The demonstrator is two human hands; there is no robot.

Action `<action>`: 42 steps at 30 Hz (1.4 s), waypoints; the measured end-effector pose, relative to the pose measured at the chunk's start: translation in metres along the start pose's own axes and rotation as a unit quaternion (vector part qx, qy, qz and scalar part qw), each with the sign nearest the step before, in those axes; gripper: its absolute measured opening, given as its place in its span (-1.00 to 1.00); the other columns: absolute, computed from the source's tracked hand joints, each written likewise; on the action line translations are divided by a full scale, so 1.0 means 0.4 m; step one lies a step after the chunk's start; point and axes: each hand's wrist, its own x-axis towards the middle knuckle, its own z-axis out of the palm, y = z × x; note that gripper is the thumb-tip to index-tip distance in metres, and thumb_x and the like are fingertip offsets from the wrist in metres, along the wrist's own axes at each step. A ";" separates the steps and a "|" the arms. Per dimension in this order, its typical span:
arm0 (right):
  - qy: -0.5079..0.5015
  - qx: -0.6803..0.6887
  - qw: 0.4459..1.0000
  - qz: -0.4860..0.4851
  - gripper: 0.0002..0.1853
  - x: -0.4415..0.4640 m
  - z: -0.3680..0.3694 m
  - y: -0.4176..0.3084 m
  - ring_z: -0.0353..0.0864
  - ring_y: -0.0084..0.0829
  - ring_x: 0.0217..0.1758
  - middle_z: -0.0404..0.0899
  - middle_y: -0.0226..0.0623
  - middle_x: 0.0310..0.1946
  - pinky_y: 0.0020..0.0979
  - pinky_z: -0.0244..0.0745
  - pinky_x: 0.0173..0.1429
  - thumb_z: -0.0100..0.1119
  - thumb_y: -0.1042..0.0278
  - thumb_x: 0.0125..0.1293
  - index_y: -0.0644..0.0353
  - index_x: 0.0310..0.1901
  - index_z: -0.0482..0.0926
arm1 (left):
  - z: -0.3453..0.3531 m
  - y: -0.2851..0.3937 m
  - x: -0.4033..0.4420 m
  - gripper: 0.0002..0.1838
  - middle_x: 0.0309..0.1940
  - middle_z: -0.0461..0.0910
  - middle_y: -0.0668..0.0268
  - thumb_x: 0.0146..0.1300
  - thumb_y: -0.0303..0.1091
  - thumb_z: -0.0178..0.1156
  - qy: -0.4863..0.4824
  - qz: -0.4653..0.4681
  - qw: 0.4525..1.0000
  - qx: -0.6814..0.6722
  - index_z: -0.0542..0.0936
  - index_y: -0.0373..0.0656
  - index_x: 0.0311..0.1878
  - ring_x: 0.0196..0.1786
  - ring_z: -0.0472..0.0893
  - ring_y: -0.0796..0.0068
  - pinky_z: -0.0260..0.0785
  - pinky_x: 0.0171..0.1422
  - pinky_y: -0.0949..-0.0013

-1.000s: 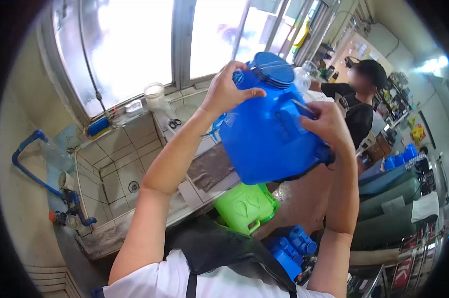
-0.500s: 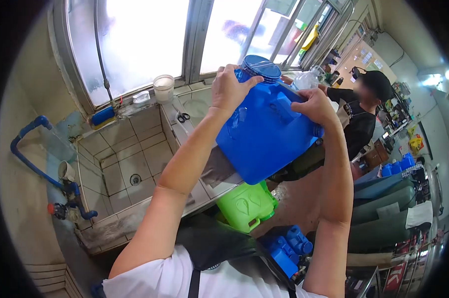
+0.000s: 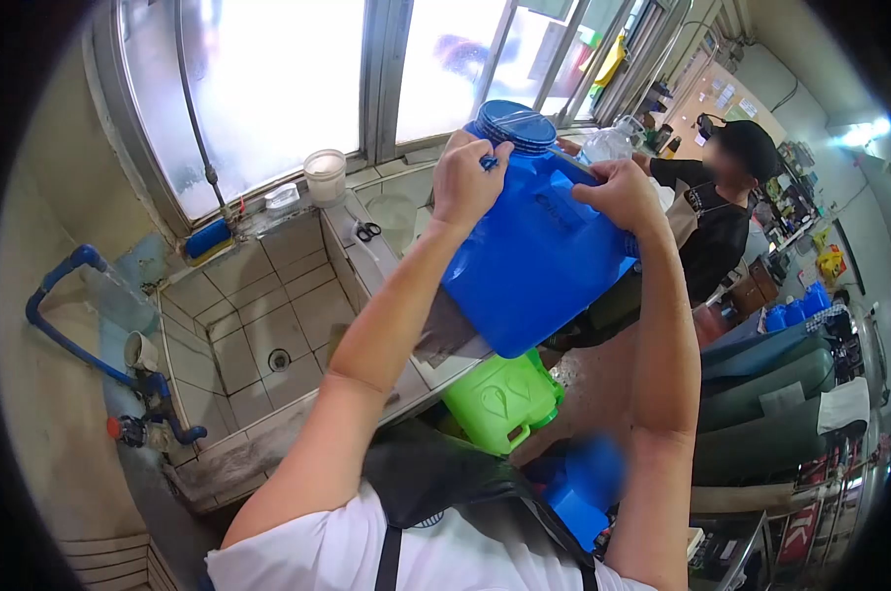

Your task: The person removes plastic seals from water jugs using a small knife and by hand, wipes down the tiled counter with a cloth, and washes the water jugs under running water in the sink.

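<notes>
A large blue water container [image 3: 534, 266] is held up in front of me, tilted, with its round ridged cap [image 3: 517, 126] at the top. My left hand [image 3: 472, 182] is closed beside the cap, pinching a small crumpled bit of blue material at the fingertips. On the other side, my right hand [image 3: 623, 197] grips the container's upper edge near its handle. Clear plastic film shows on the cap. Part of the container's back is hidden from view.
To the left is a tiled sink [image 3: 268, 320] with a blue pipe [image 3: 71, 320]. Scissors [image 3: 367, 230] and a white tub [image 3: 325, 177] sit by the window. Below stands a green container [image 3: 502, 399]. A person in a black cap [image 3: 706, 217] is at the right.
My left hand has closed from a spread grip on the container's shoulder into a pinch beside the cap. The container has shifted slightly in view.
</notes>
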 end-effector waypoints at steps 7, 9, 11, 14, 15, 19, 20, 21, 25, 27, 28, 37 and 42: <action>0.010 0.002 1.000 0.009 -0.60 -0.014 -0.002 0.008 0.67 -0.48 -0.47 0.69 -0.30 -0.52 -0.41 0.58 -0.23 0.40 0.10 0.01 0.29 -0.24 0.77 | 0.005 -0.037 -0.011 -0.68 -0.38 0.61 0.24 0.30 -0.21 0.41 0.129 0.136 0.982 -0.022 0.61 -0.27 -0.39 -0.30 0.60 0.31 0.47 -0.12 0.28; 0.000 0.016 1.000 0.017 -0.61 -0.009 -0.006 0.016 0.67 -0.50 -0.46 0.69 -0.32 -0.51 -0.42 0.58 -0.23 0.41 0.12 0.02 0.29 -0.22 0.77 | 0.006 -0.070 -0.041 -0.69 -0.43 0.63 0.35 0.38 -0.22 0.36 0.064 -0.007 0.956 -0.286 0.60 -0.23 -0.39 -0.32 0.59 0.49 0.44 -0.10 0.39; -0.014 0.029 0.999 0.029 -0.61 -0.012 -0.009 0.018 0.66 -0.52 -0.46 0.69 -0.34 -0.50 -0.43 0.58 -0.23 0.41 0.14 0.03 0.30 -0.20 0.77 | -0.012 -0.093 -0.074 -0.68 -0.45 0.62 0.42 0.46 -0.17 0.29 0.042 -0.124 0.919 -0.372 0.62 -0.18 -0.38 -0.32 0.56 0.60 0.42 -0.10 0.46; -0.035 0.055 0.998 0.021 -0.59 -0.001 -0.013 0.022 0.64 -0.56 -0.45 0.70 -0.36 -0.47 -0.46 0.58 -0.24 0.42 0.15 0.06 0.32 -0.15 0.77 | -0.080 -0.178 -0.109 -0.65 -0.45 0.60 0.45 0.49 -0.13 0.24 -0.062 -0.256 0.861 -0.435 0.62 -0.19 -0.35 -0.39 0.50 0.66 0.33 -0.22 0.52; -0.039 0.055 0.998 0.019 -0.59 0.002 -0.013 0.029 0.64 -0.56 -0.45 0.70 -0.36 -0.47 -0.46 0.58 -0.24 0.42 0.15 0.06 0.32 -0.15 0.77 | -0.107 -0.205 -0.146 -0.61 -0.46 0.60 0.43 0.49 -0.08 0.23 -0.097 -0.253 0.878 -0.394 0.61 -0.20 -0.37 -0.39 0.49 0.64 0.33 -0.23 0.49; -0.051 0.055 0.997 0.031 -0.60 0.010 -0.018 0.029 0.61 -0.60 -0.45 0.69 -0.36 -0.47 -0.47 0.56 -0.24 0.42 0.16 0.07 0.33 -0.16 0.77 | -0.217 -0.363 -0.329 -0.47 -0.53 0.59 0.21 0.38 0.11 0.28 -0.319 -0.281 0.903 -0.061 0.60 -0.25 -0.43 -0.43 0.52 0.45 0.38 -0.26 0.30; -0.054 0.041 0.997 0.030 -0.60 0.009 -0.020 0.026 0.61 -0.62 -0.44 0.69 -0.37 -0.48 -0.47 0.56 -0.23 0.42 0.16 0.07 0.33 -0.17 0.77 | -0.254 -0.389 -0.362 -0.44 -0.53 0.60 0.12 0.34 0.15 0.30 -0.368 -0.241 0.897 0.047 0.61 -0.26 -0.43 -0.43 0.57 0.35 0.42 -0.26 0.23; -0.055 0.039 0.997 0.030 -0.60 0.011 -0.022 0.034 0.61 -0.62 -0.44 0.69 -0.37 -0.48 -0.47 0.56 -0.23 0.42 0.16 0.07 0.33 -0.17 0.77 | -0.289 -0.413 -0.399 -0.45 -0.55 0.56 0.08 0.32 0.14 0.31 -0.346 -0.209 0.909 0.099 0.61 -0.27 -0.43 -0.43 0.58 0.24 0.43 -0.25 0.19; -0.052 0.004 0.997 -0.053 -0.51 0.024 -0.024 0.027 0.71 -0.35 -0.36 0.72 -0.16 -0.43 -0.34 0.60 -0.12 0.37 0.17 -0.03 0.30 -0.06 0.74 | -0.452 -0.394 -0.319 -0.46 -0.46 0.62 0.05 0.25 0.13 0.36 -0.305 -0.251 0.895 0.207 0.62 -0.28 -0.40 -0.40 0.62 0.06 0.47 -0.21 0.07; -0.033 -0.033 0.993 -0.110 -0.54 0.031 -0.025 -0.003 0.68 -0.37 -0.38 0.69 -0.18 -0.46 -0.34 0.58 -0.15 0.35 0.24 -0.03 0.34 -0.08 0.72 | -0.488 -0.376 -0.263 -0.49 -0.44 0.64 0.10 0.24 0.09 0.38 -0.288 -0.274 0.892 0.215 0.63 -0.27 -0.36 -0.42 0.62 0.11 0.48 -0.21 0.07; -0.044 -0.088 0.990 -0.101 -0.52 0.040 -0.024 -0.025 0.70 -0.32 -0.35 0.69 -0.13 -0.43 -0.32 0.58 -0.12 0.33 0.26 -0.05 0.33 -0.05 0.71 | -0.491 -0.382 -0.241 -0.53 -0.43 0.64 0.20 0.26 0.06 0.39 -0.169 -0.185 0.957 0.146 0.63 -0.26 -0.30 -0.43 0.61 0.24 0.48 -0.24 0.14; 0.045 -0.160 0.964 -0.205 -0.56 0.030 -0.123 -0.055 0.69 -0.31 -0.25 0.68 -0.17 -0.35 -0.29 0.56 -0.11 0.38 0.38 -0.06 0.16 -0.04 0.75 | -0.557 -0.272 -0.021 -0.48 -0.37 0.46 0.50 0.13 0.14 0.53 -0.160 -0.213 0.961 -0.071 0.54 -0.10 -0.30 -0.34 0.36 0.68 0.27 -0.24 0.53; 0.149 -0.206 0.909 -0.331 -0.63 0.044 -0.079 0.018 0.67 -0.18 -0.11 0.72 -0.34 -0.16 -0.20 0.61 -0.03 0.39 0.50 -0.08 0.02 -0.14 0.70 | -0.424 -0.213 0.027 -0.60 -0.32 0.37 0.47 0.22 -0.27 0.46 -0.189 -0.083 0.951 -0.228 0.33 -0.05 -0.41 -0.25 0.33 0.66 0.28 -0.11 0.52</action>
